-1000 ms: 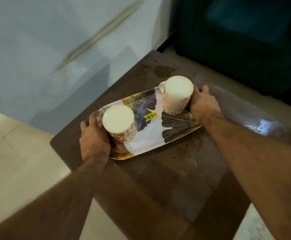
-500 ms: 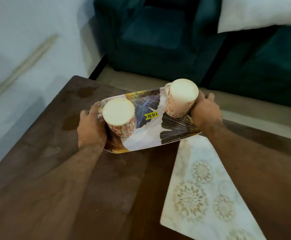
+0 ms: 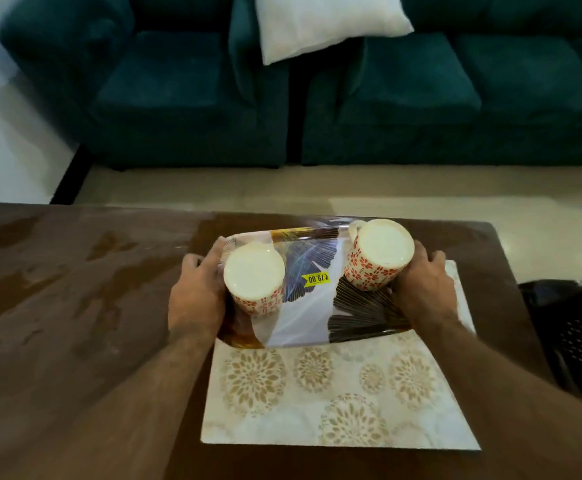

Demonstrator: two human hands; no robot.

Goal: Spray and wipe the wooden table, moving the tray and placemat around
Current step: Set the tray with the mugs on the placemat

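A leaf-patterned tray [image 3: 303, 317] with a yellow price sticker is held over the far part of a beige floral placemat [image 3: 338, 396] on the dark wooden table [image 3: 57, 323]. Two upturned white mugs with red flowers stand on the tray, one at its left [image 3: 254, 282] and one at its right [image 3: 379, 254]. My left hand [image 3: 196, 299] grips the tray's left end. My right hand [image 3: 424, 289] grips its right end. Whether the tray touches the placemat I cannot tell.
Wet streaks cover the table's left half [image 3: 102, 251]. A black perforated basket [image 3: 580, 337] stands at the table's right edge. Beyond the table lie pale floor and a teal sofa [image 3: 386, 98] with a white cushion [image 3: 324, 22].
Both hands have carried the tray with the mugs from the table's left part to the right, over the placemat. The camera has turned right with them.
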